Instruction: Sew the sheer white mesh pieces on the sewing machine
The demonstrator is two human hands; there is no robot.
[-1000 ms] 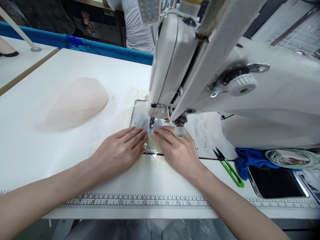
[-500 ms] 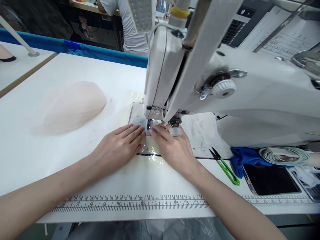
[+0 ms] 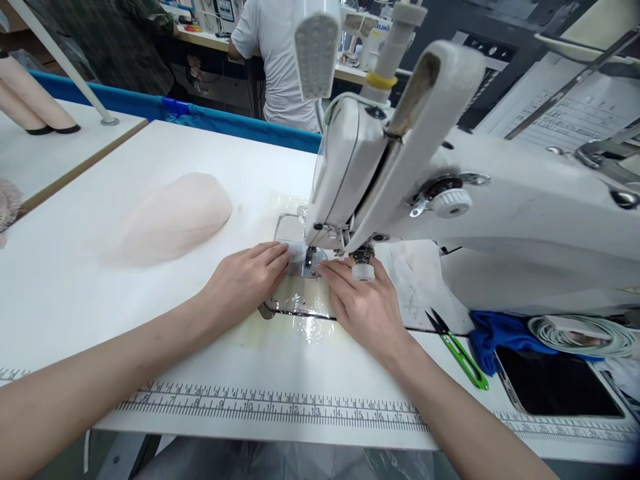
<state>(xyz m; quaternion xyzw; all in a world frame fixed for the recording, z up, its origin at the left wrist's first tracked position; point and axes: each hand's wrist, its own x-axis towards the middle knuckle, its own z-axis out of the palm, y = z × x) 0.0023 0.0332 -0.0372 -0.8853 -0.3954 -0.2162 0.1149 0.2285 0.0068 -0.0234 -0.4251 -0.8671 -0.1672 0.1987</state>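
My left hand [image 3: 254, 275] is at the left edge of the metal needle plate [image 3: 299, 268], fingers bent and pressed together. My right hand [image 3: 367, 303] lies right of the plate, partly behind the white presser knob [image 3: 363, 272], with its fingertips close together. Anything pinched in either hand is hidden or too thin to make out. Between the hands, the presser foot [image 3: 311, 256] of the white sewing machine [image 3: 340, 160] stands over the plate. A sheer, pale pink piece of fabric [image 3: 177, 217] lies on the table, left of the machine and apart from my hands.
Green thread snips [image 3: 463, 360], a blue cloth [image 3: 495, 337], a phone [image 3: 557, 380] and a coiled pale cord [image 3: 583, 333] lie at the right. A ruler strip [image 3: 280, 407] runs along the front edge. Beyond the blue edging [image 3: 240, 133], a person in a white shirt [image 3: 287, 67] is seen.
The view has shifted, so everything appears lower and further right. My left fingers have drawn back from the presser foot and curled; more of the plate shows between the hands.
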